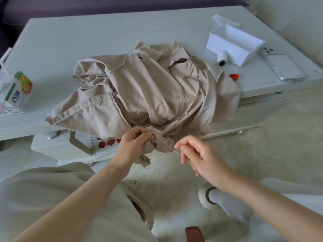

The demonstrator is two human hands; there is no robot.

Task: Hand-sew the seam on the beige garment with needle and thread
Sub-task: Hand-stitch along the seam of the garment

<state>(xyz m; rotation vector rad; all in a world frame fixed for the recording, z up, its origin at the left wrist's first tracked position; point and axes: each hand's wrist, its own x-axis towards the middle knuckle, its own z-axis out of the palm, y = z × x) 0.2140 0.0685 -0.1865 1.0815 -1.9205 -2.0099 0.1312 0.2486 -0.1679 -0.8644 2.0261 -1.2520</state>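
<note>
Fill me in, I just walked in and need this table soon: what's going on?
A person is hand-sewing a beige garment bunched on the white table and hanging over its near edge. The left hand pinches a gathered bit of fabric there; the right hand pinches the needle, with thread stretched taut between them. A thread spool lies on the table.

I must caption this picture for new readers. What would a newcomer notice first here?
The crumpled beige garment is heaped on the white table, spilling over its near edge. Below it, the left hand pinches the fabric while the right hand pinches a taut thread. A juice carton sits far left.
</note>
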